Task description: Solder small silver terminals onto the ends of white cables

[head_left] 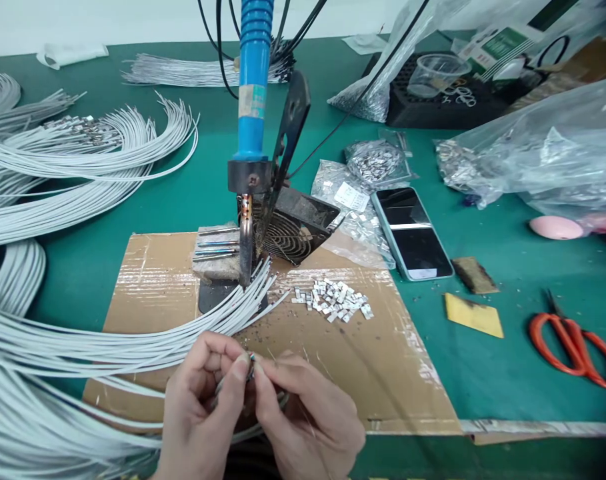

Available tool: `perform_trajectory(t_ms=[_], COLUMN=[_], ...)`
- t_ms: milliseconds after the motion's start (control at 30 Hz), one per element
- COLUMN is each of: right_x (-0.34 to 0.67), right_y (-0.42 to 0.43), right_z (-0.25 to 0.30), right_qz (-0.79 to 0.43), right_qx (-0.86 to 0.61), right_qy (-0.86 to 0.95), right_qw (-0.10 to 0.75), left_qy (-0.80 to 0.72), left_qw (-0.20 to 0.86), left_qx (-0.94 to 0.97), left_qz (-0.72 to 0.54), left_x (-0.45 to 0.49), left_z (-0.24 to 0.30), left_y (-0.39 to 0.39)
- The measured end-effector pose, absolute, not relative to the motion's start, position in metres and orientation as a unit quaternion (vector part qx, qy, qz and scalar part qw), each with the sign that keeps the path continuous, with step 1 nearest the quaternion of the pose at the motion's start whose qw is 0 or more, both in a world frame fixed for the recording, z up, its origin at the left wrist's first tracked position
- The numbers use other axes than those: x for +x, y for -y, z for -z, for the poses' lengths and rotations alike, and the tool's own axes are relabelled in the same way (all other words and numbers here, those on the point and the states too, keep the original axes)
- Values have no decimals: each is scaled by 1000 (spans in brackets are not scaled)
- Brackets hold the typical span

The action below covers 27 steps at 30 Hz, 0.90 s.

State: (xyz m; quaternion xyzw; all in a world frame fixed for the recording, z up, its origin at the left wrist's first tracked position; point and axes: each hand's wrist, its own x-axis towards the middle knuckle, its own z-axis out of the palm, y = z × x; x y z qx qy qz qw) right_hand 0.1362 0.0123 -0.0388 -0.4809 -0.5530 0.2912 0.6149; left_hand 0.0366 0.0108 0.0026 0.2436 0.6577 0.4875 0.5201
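My left hand [205,403] and my right hand [307,417] meet fingertip to fingertip over the front of the cardboard [343,373]. Both are closed in a pinch on the end of a white cable [253,359], where a tiny bluish spot shows; the fingers cover most of it. A thin strand runs past my right hand. Just beyond lies a bundle of white cables [183,340], its tips under the blue-handled soldering iron [253,87]. The iron is clamped upright, tip down. A pile of small metal clips [333,300] rests on the cardboard, right of the cable tips.
More coiled white cables [83,160] fill the left side. Behind the iron is a black fan [297,227]. To the right are a phone [413,233], a yellow sponge [474,315], orange-handled scissors [573,343] and plastic bags of metal parts [377,160].
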Motion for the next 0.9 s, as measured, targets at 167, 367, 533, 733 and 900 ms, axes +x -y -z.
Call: perform_trajectory(t_ms=[167,367,533,733,900], right_x=[167,183,173,173,173], right_y=[-24,-25,-19,-28,-33], right_z=[28,30,26,25,29], right_qz=[-258,-401,-536,-534,-518], right_qx=[-418,-485,-559,-525,-494], right_qy=[692,565,343,396,451], right_qw=[529,534,532,531,534], left_qy=[-648,-667,-667,-643,-650], left_qw=[541,526,530,520,512], left_qx=[303,291,297,331,351], left_qz=[-442,-441,-431,-454,-438], left_x=[25,29,30,31,28], left_z=[-6,-15,-15,-12,-12], left_y=[-19,-25,-25,-24,-24])
